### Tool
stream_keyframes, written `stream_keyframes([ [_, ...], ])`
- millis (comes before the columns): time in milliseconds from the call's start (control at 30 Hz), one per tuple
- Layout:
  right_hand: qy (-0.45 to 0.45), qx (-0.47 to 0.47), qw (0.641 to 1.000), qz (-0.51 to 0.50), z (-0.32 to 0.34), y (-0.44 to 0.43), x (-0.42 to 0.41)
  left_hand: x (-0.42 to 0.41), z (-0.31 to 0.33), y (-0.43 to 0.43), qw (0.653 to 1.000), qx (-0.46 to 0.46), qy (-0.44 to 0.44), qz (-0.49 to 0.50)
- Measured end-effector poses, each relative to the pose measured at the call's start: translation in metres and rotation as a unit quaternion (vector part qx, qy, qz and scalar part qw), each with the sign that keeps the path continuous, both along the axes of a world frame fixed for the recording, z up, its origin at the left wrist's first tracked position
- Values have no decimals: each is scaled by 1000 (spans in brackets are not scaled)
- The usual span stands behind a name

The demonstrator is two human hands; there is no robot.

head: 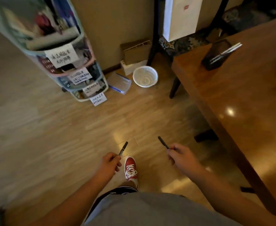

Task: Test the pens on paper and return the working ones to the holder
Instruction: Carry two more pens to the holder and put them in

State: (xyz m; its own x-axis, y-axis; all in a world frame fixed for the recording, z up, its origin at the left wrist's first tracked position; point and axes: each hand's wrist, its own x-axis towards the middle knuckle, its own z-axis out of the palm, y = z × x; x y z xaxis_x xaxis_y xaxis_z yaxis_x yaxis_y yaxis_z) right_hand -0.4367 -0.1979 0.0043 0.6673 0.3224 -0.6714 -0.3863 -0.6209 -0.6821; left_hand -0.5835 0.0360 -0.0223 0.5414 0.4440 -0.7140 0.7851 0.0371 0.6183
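Table [241, 101] on the person's right bears the dark holder [215, 49], well apart from both hands. Left hand [110, 162] and right hand [181, 156]: fingers curled, each gripping one pen low over the floor, probably carried for testing. Left pen [123, 148] axis runs forward-right; right pen [163, 142] forward-left, free ends converging.

It looked like a lived-in room in a home: pale wood-plank floor [52, 136], a glossy wooden table [248, 95], a cushioned chair [183, 43], stacked plastic storage bins [60, 38] with handwritten labels [61, 57], and a white basket [145, 76] and clear lidded box [120, 82] against the wall.
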Motion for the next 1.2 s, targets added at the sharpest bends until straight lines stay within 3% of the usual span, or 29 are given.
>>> stream_keyframes([
  [200, -4, -26, 1000, -8, 2, 51, 50, 54, 6, 67, 1000, -11, -6, -9],
  [567, 21, -101, 992, -76, -23, 39, 153, 237, 16, 106, 997, -16, -41, -71],
  [767, 32, -91, 991, -90, -26, 48, 244, 334, 21, 128, 997, 11, -42, -70],
  [1033, -5, -27, 999, -26, -9, 121, 364, 405, 15, 171, 999, 18, -10, -31],
  [1200, -19, 4, 999, -49, -3, 160, 421, 466, 8, 198, 997, 21, -8, -80],
])
